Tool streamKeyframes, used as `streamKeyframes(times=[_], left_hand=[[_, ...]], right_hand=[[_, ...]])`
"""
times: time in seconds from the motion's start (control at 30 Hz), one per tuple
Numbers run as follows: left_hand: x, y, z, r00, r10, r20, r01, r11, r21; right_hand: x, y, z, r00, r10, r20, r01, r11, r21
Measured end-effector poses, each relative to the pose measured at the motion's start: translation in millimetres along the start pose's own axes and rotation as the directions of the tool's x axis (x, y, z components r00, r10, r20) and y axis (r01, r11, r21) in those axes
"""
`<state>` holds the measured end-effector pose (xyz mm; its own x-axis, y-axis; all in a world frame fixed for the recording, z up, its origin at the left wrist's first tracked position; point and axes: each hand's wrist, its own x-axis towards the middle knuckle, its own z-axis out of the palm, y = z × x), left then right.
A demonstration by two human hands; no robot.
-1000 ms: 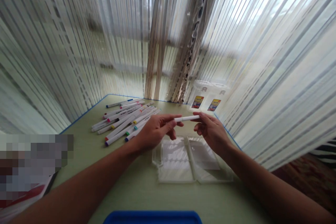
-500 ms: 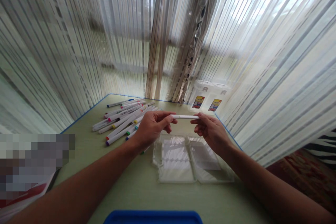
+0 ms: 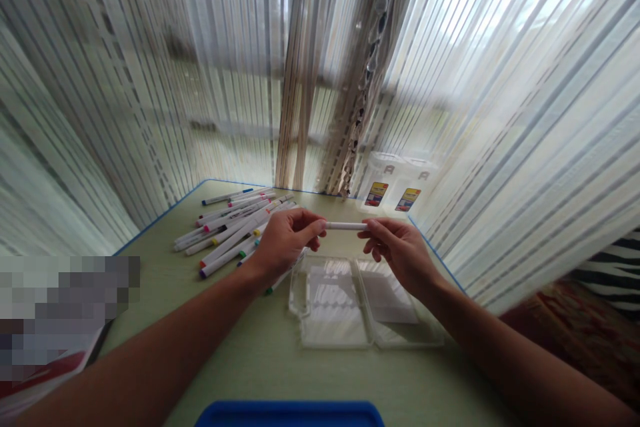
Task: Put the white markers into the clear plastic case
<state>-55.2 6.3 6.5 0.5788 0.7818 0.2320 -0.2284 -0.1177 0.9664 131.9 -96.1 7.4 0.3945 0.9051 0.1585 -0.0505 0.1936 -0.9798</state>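
One white marker (image 3: 346,226) is in hand, lifted above the table (image 3: 240,360) towards its far right corner, so the handling of this one looks under way rather than finished. The left hand (image 3: 289,238) grips one end between thumb and fingers, and the right hand (image 3: 400,241) pinches the other; whether a cap is being worked, I cannot tell.

Most of the markers (image 3: 240,229) look yet to be dealt with: they lie loose in a heap by the far left corner of the table. A green-ended marker (image 3: 284,275) lies apart, just beside the see-through case (image 3: 336,337), which is already open flat, nearer the right edge. Two labels (image 3: 376,194) show on see-through packaging (image 3: 396,178) upright at the far right corner.
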Motion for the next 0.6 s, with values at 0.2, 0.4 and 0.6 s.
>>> streamKeyframes(times=[0.2, 0.4, 0.6], left_hand=[[-1.0, -0.4, -0.4, 0.999, 0.019, 0.041, -0.022, 0.996, 0.082], [-3.9, -1.4, 1.7, 0.995, 0.001, 0.099, -0.019, 0.983, 0.183], [-7.1, -1.5, 3.7, 0.979, -0.014, 0.205, -0.040, 0.966, 0.256]], right_hand=[[-1.5, 2.1, 0.7, 0.998, -0.048, 0.041, 0.052, 0.995, -0.087], [-5.1, 1.1, 1.7, 0.996, -0.053, 0.074, 0.069, 0.966, -0.249], [-7.7, -0.9, 2.4, 0.992, -0.045, 0.120, 0.090, 0.910, -0.405]])
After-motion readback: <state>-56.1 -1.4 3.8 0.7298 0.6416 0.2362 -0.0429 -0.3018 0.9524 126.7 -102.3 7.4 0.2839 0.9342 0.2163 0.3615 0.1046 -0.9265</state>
